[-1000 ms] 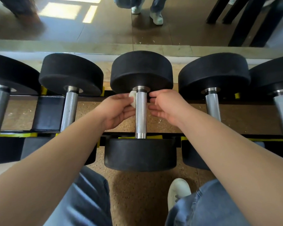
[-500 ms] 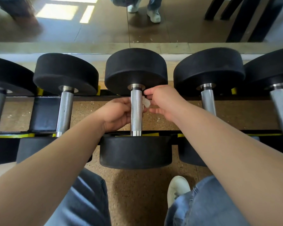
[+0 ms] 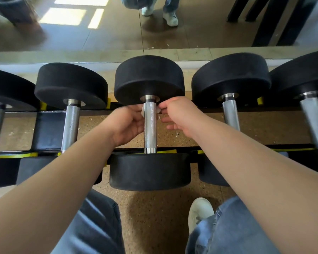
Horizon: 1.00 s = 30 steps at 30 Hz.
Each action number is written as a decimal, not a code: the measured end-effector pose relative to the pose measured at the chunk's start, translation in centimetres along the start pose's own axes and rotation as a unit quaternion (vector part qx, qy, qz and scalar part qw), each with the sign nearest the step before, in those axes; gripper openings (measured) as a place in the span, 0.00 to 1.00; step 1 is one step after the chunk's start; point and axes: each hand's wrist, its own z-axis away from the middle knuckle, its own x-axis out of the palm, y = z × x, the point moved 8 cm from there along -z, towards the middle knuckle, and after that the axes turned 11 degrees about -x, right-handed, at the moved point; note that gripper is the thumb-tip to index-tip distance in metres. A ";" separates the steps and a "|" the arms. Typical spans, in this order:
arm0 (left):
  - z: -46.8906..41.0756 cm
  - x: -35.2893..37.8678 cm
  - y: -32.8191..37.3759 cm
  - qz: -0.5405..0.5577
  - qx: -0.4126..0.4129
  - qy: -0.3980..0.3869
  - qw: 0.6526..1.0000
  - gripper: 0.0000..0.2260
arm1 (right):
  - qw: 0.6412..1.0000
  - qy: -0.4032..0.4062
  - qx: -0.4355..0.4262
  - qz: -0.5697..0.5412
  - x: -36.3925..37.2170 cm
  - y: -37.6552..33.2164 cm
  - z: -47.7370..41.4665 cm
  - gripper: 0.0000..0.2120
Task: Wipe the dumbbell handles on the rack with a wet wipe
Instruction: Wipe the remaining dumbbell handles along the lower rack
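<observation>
Fingers [image 3: 164, 106] of the right hand [image 3: 181, 116]: thumb and forefinger are pinched on a pale wet wipe [image 3: 158, 112], and the other fingers are loosely extended beneath. Left hand [image 3: 127, 125]: its fingers are curled, and the tips nip the opposite end of the same wipe. Only a small pale edge shows there, and that area is blurred.

Between the two sets of fingers runs the knurled steel handle [image 3: 150, 131] of the centre dumbbell [image 3: 150, 171]. The wipe passes round the handle close to its far end, and that stretch is hidden from view. Both hands are level with the far end, so the near half of the handle is bare.

The dumbbell lies across a black rack [image 3: 48, 129], with yellow pads [image 3: 166, 151] showing at the near rail. One neighbouring dumbbell [image 3: 71, 123] rests to the left of the fingers and another dumbbell [image 3: 231, 116] to the right. Neither is touched. Further ones sit at both edges of the view.

Beyond the fingers, a mirror [image 3: 99, 33] along the wall reflects flooring and a pair of legs in pale shoes. Nearer than the fingers are a speckled brown floor [image 3: 154, 217], blue jeans [image 3: 92, 226] and one white shoe [image 3: 199, 211].
</observation>
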 end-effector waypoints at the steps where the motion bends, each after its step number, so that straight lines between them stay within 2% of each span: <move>1: 0.1 -0.1 -0.1 -0.017 0.004 0.004 1.000 0.23 | 1.000 0.002 -0.002 0.002 0.0 -0.1 0.0 0.10; 4: 1.2 -1.9 -2.4 -0.117 -0.062 0.018 0.991 0.22 | 1.000 -0.009 0.001 0.008 0.2 -0.1 0.1 0.10; 7: 2.4 -3.5 -4.1 -0.220 -0.114 0.033 0.968 0.13 | 1.000 -0.022 0.012 0.013 0.9 0.2 0.2 0.10; 9: 2.7 -2.8 -3.0 -0.206 -0.073 0.058 0.974 0.09 | 1.000 -0.025 0.008 0.017 1.3 0.4 0.2 0.09; 11: 2.7 -2.0 -0.7 -0.122 0.009 0.108 0.987 0.08 | 0.999 -0.027 -0.003 0.022 1.4 0.3 0.0 0.09; 14: 2.7 -1.5 1.8 -0.067 0.089 0.158 0.981 0.08 | 0.999 -0.022 -0.010 0.026 1.1 0.2 0.0 0.09; 16: 3.1 -1.9 1.8 -0.100 0.085 0.176 0.976 0.06 | 0.999 -0.024 -0.025 0.035 0.9 0.1 0.0 0.10; 20: 4.6 -2.6 -1.2 -0.189 -0.022 0.161 0.968 0.08 | 0.995 -0.054 -0.061 0.065 1.2 -0.1 0.3 0.15; 22: 5.1 -2.5 -2.1 -0.215 -0.044 0.162 0.962 0.08 | 0.993 -0.061 -0.059 0.077 1.3 0.0 0.4 0.16; 24: 5.0 -2.2 -1.3 -0.210 -0.008 0.188 0.959 0.07 | 0.992 -0.068 -0.063 0.084 1.4 -0.1 0.6 0.15; 27: 4.0 -2.2 1.8 -0.183 0.100 0.248 0.946 0.06 | 0.991 -0.069 -0.073 0.088 1.3 -0.3 0.7 0.14; 30: 3.3 -1.9 3.1 -0.183 0.129 0.244 0.944 0.06 | 0.991 -0.069 -0.071 0.091 1.2 -0.4 0.8 0.14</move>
